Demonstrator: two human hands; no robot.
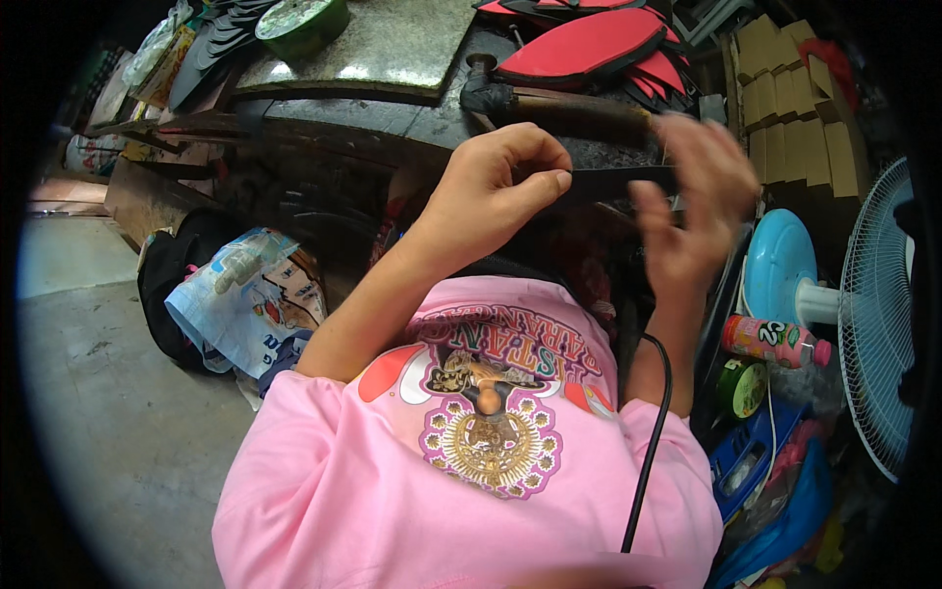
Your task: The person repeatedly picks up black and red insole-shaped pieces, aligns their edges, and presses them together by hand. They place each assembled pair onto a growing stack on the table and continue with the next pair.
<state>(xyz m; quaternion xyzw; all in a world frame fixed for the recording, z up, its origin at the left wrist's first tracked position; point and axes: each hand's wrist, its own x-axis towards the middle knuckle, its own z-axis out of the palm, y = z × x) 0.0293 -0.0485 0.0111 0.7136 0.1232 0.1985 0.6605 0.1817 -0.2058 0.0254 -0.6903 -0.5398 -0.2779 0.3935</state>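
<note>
My left hand [496, 187] is closed in a pinch at the left end of a thin, flat black strip [620, 183], above the front of the workbench. To its right, my right hand [697, 201] is smeared by motion, with thumb and fingers apart around the strip's far end. Nothing can be made out in its grip. Just beyond both hands lies a hammer [579, 110] with a dark head and a worn wooden handle. Behind the hammer, several red, leaf-shaped flat pieces [584, 47] with black edges are piled on the bench.
A pale slab [383, 49] bears a round green container [301, 27]. At right stand stacked brown cardboard pieces [800, 108], a blue fan [878, 314] and a pink-labelled bottle [775, 341]. A black cable [653, 442] crosses my shirt. A cloth-covered bag [245, 294] sits at left.
</note>
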